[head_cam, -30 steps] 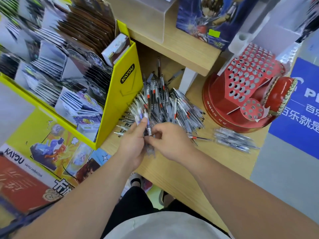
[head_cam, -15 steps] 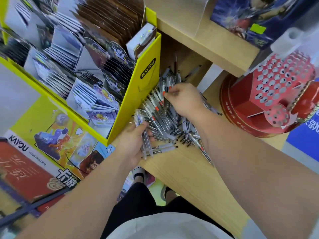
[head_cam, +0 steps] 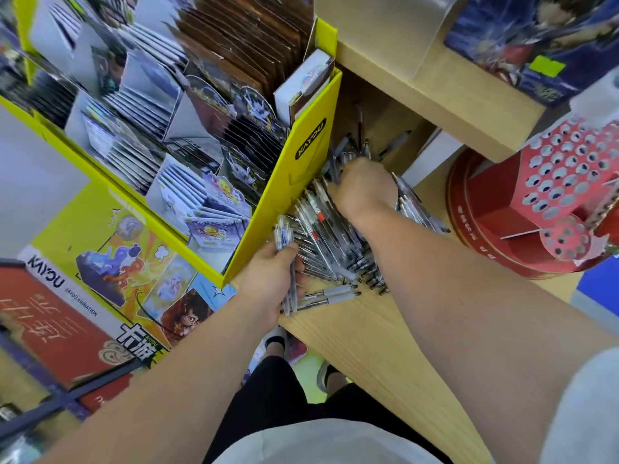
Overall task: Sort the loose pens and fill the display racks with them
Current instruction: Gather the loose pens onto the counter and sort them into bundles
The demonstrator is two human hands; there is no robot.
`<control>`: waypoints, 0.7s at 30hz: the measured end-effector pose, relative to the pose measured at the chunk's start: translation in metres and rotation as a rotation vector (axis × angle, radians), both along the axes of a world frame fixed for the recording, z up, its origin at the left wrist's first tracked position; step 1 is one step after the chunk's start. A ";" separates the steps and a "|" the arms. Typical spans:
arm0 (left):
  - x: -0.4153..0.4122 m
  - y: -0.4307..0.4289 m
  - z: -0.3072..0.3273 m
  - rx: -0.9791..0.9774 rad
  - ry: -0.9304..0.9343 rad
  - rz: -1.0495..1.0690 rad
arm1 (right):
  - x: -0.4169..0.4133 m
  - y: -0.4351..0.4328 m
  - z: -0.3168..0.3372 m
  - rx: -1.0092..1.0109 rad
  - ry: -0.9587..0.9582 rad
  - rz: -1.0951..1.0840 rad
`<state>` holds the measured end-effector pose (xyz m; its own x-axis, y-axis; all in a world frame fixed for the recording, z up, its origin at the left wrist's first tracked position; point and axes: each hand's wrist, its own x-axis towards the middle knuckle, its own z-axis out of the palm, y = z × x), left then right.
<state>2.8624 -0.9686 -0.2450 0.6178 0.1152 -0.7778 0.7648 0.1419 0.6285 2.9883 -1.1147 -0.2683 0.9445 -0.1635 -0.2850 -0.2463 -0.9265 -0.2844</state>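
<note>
A heap of clear-barrelled pens lies on the wooden shelf, beside a yellow card display. My left hand grips a small bundle of pens at the heap's near left edge. My right hand reaches into the far part of the heap, its fingers curled down among the pens; what they hold is hidden. A red display rack full of empty round holes stands at the right on a round red base.
The yellow Kayou card display with card packs walls off the left side. A wooden shelf overhangs the back of the heap, carrying a blue picture box. A blue sign shows at the far right edge.
My right hand left my left hand and reached forward into the far side of the heap. My left hand kept its bundle. The camera moved closer to the shelf.
</note>
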 end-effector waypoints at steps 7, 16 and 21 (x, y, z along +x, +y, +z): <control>0.003 -0.004 0.005 -0.066 0.003 0.041 | -0.023 -0.023 0.024 0.272 -0.036 -0.099; 0.001 -0.037 0.024 -0.242 -0.023 0.046 | -0.121 -0.074 0.063 0.959 0.212 -0.218; -0.008 -0.079 0.030 -0.218 -0.101 -0.157 | -0.164 -0.100 0.057 0.992 0.200 -0.180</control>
<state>2.8539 -1.0475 -0.2149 0.6906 -0.1517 -0.7072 0.7231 0.1668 0.6703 2.8241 -1.2142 -0.2109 0.8495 0.0974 -0.5185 -0.4852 -0.2414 -0.8404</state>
